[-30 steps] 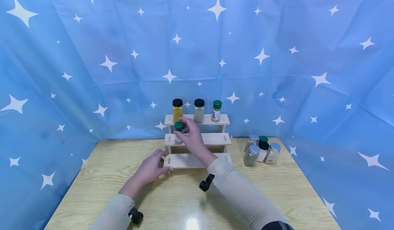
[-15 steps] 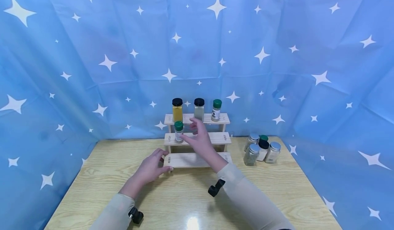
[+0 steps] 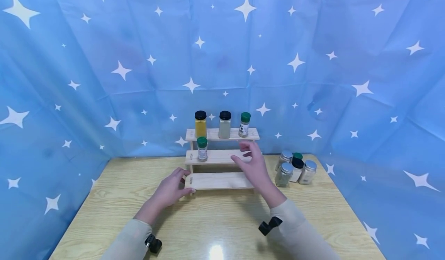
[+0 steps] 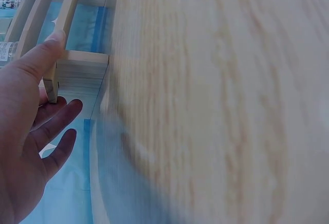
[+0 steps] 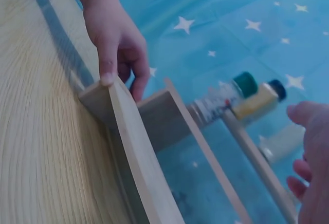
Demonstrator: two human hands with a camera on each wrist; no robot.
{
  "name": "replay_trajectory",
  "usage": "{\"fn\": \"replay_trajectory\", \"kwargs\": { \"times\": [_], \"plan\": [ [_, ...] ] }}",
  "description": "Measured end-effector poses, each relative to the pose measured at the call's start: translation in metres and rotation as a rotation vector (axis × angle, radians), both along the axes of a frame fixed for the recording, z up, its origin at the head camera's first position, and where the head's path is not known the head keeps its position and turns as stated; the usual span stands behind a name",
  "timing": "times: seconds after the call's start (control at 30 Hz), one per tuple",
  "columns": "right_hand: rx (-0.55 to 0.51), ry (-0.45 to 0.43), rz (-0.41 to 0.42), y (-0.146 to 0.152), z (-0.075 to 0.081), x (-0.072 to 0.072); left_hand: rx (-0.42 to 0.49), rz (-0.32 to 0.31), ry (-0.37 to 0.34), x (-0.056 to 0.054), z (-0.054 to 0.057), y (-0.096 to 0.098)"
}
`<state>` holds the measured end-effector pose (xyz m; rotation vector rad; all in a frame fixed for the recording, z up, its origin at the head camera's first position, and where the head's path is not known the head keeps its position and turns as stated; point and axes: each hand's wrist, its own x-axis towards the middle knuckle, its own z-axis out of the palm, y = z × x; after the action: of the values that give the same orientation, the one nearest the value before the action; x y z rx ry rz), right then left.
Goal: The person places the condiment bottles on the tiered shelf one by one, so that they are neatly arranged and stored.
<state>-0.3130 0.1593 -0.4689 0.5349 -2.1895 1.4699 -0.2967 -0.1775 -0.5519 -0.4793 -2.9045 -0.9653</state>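
A three-tier wooden spice rack [image 3: 219, 180] stands on the table. My left hand [image 3: 170, 188] grips the left end of its lowest shelf, thumb on the front edge and fingers behind, as the left wrist view shows. On the middle shelf, at the left, stands a green-capped spice jar [image 3: 202, 150]. The top shelf carries a yellow spice jar [image 3: 200, 125] with a black cap, a pale grey jar [image 3: 225, 125] with a black cap, and another green-capped jar [image 3: 244, 125]. My right hand [image 3: 255, 167] holds nothing; its fingers are loosely bent in front of the rack's right end.
Right of the rack, several spice jars stand bunched together on the table [image 3: 333, 209], among them a silver-capped jar [image 3: 284, 175] at the front and a black-capped jar [image 3: 296, 171]. A blue star-patterned curtain [image 3: 156, 97] hangs behind and at both sides.
My right hand has let go of the green-capped jar on the middle shelf and moved right, to the rack's right end. The left hand keeps its place on the rack.
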Motion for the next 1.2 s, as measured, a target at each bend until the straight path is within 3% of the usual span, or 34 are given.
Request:
{"fn": "replay_trajectory", "kwargs": {
  "times": [0.2,0.33,0.47,0.6,0.8,1.2],
  "plan": [
    [-0.015,0.049,-0.079,0.044,0.000,0.011,0.003,0.003,-0.005,0.000,0.002,0.003],
    [0.018,0.087,-0.216,0.078,-0.006,0.015,0.000,0.003,-0.004,0.001,0.002,0.003],
    [-0.005,0.028,-0.349,0.106,-0.015,0.021,0.001,0.006,-0.004,0.002,0.002,0.003],
    [-0.019,-0.062,-0.424,0.124,-0.025,0.028,0.001,0.005,-0.007,0.002,0.002,0.003],
    [0.009,-0.119,-0.460,0.135,-0.040,0.036,-0.002,0.009,-0.011,0.002,0.001,0.003],
    [0.085,-0.156,-0.480,0.144,-0.058,0.035,0.008,0.005,-0.003,0.000,-0.001,0.001]
  ]
}}
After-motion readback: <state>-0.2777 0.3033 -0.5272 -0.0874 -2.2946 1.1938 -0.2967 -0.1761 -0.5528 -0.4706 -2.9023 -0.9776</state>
